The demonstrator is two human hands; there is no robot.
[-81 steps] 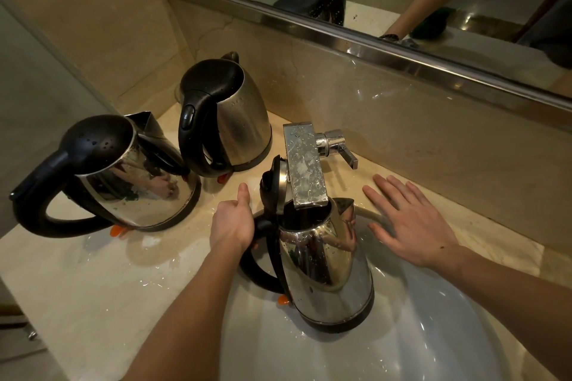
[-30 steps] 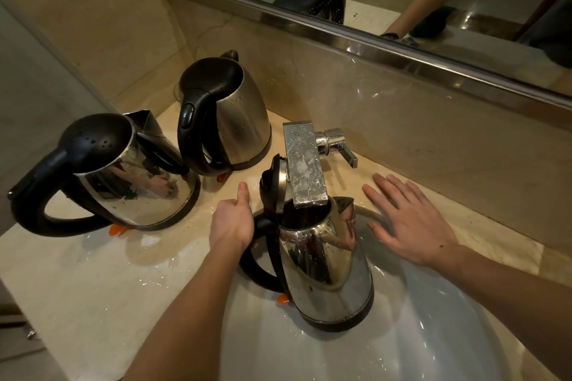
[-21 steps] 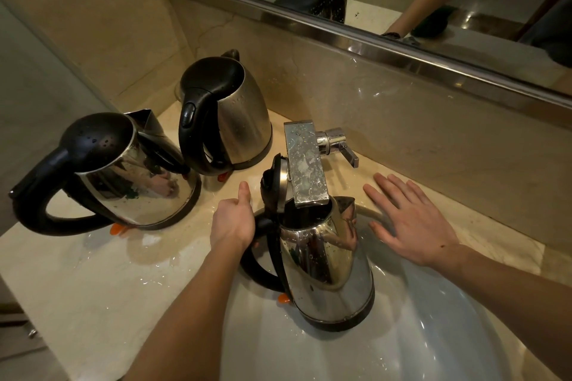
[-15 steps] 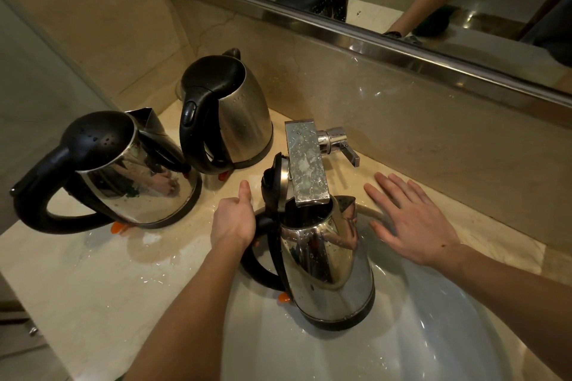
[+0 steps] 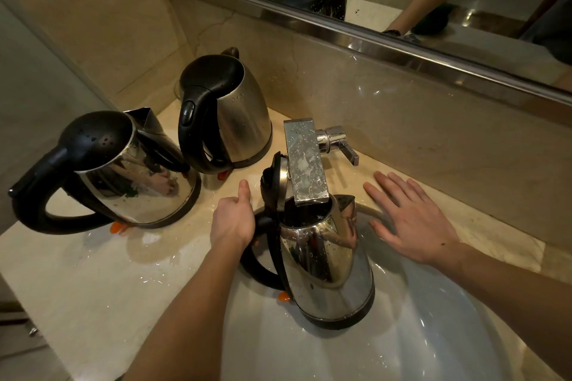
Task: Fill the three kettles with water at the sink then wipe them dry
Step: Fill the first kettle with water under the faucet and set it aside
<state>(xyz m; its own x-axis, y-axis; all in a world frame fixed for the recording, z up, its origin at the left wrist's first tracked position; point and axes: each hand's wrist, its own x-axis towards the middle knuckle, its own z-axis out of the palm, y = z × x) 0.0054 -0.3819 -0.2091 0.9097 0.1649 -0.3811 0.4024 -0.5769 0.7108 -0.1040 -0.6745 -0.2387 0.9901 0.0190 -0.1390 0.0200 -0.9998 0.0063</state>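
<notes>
Open kettle (image 5: 325, 272) held under the faucet (image 5: 305, 161) in the sink (image 5: 433, 337).
The left grip (image 5: 232, 221) is curled round the kettle's black handle, thumb pointing up; the kettle stands just right of it, its lid (image 5: 274, 182) tipped up and its mouth below the spout. The right grip (image 5: 411, 219) lies flat and spread, holding nothing, on the counter (image 5: 77, 272) at the sink rim. A near kettle (image 5: 133, 173) stands left of the left grip, and a far kettle (image 5: 241, 120) beyond it.

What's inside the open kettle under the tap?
The kettle has its lid flipped up. The tap spout ends over its mouth and covers the rear part. The visible interior is dark; no water level or stream can be made out. The left hand holds its handle.
</notes>
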